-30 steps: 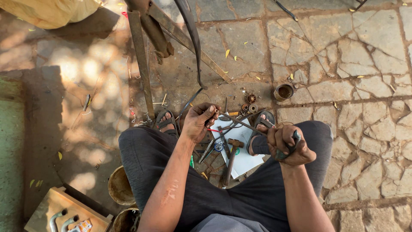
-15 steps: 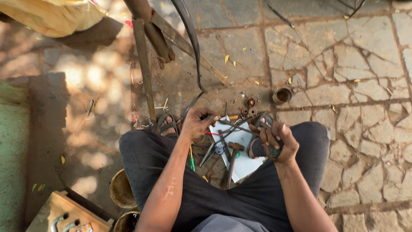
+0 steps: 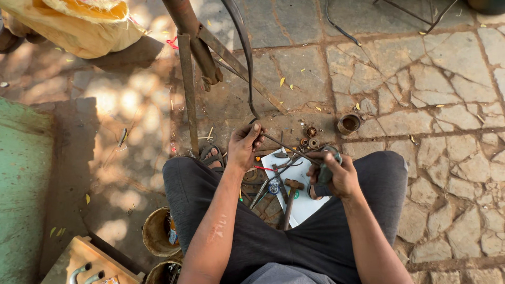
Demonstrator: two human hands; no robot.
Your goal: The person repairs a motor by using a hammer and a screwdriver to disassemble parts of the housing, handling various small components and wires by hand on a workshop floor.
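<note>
Thin cable (image 3: 286, 147) runs slantwise over the white sheet (image 3: 305, 202), between both hands. Left hand (image 3: 244, 144) pinches its upper end; right hand (image 3: 336, 173), clenched on pliers (image 3: 325, 167), grips the lower end.

We sit outdoors on cracked stone paving (image 3: 431, 94), dappled with sunlight and shade, beside a green mat (image 3: 21, 189).

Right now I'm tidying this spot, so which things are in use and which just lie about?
In use:
left hand gripping the thin wire
right hand holding a green-handled tool on that wire

Lying about:
hammer
small tin cup
white sheet
two buckets
wooden box
</note>
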